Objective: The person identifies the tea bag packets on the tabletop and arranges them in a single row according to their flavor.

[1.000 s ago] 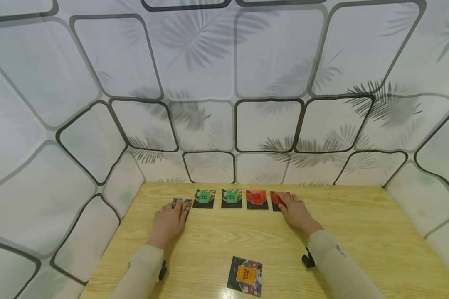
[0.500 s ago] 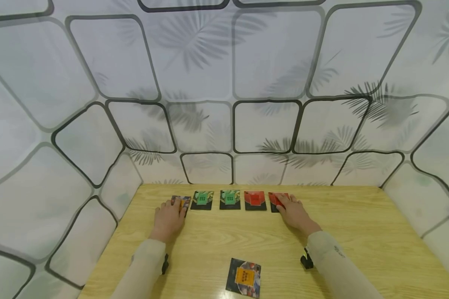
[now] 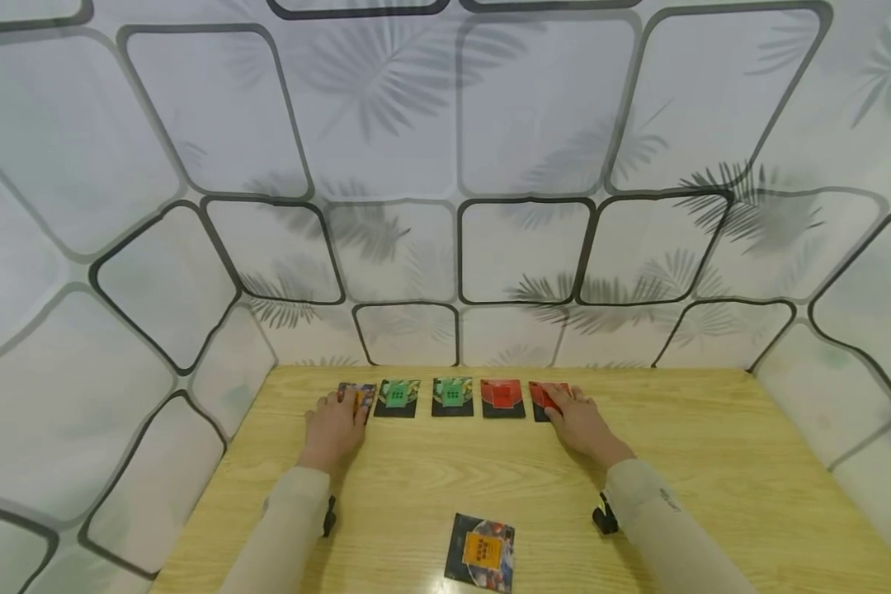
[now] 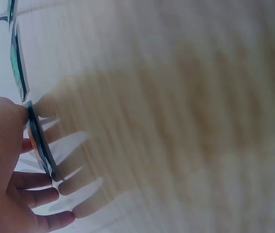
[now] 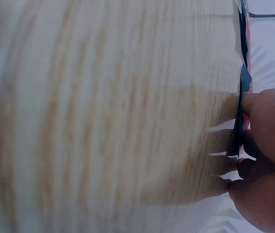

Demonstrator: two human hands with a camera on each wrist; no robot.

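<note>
Left hand [image 3: 332, 429]: fingers spread and nearly straight, resting on the orange-label packet [image 3: 366, 393] at the left end of the row. Left wrist view has the thumb at one end of that packet and fingertips by the other; can't tell how much pressure.

Right hand [image 3: 582, 425]: relaxed, fingers loosely extended over the end red packet [image 3: 537, 396], partly hiding it. Thumb touches its near edge; right wrist view is too oblique to show a firm hold.

Between the hands, left to right: left green packet [image 3: 397, 398], right green packet [image 3: 453, 397], inner red packet [image 3: 502, 398]. All five lie flat along the far edge of the table [image 3: 445, 470], side by side, narrow gaps between them; the leftmost sits a bit skewed.

Sixth one, the loose packet [image 3: 480, 552], also orange-labelled, lies face up near the front, slightly rotated, well apart from the row and both hands. Leaf-print wall [image 3: 527, 247] right behind the table.
</note>
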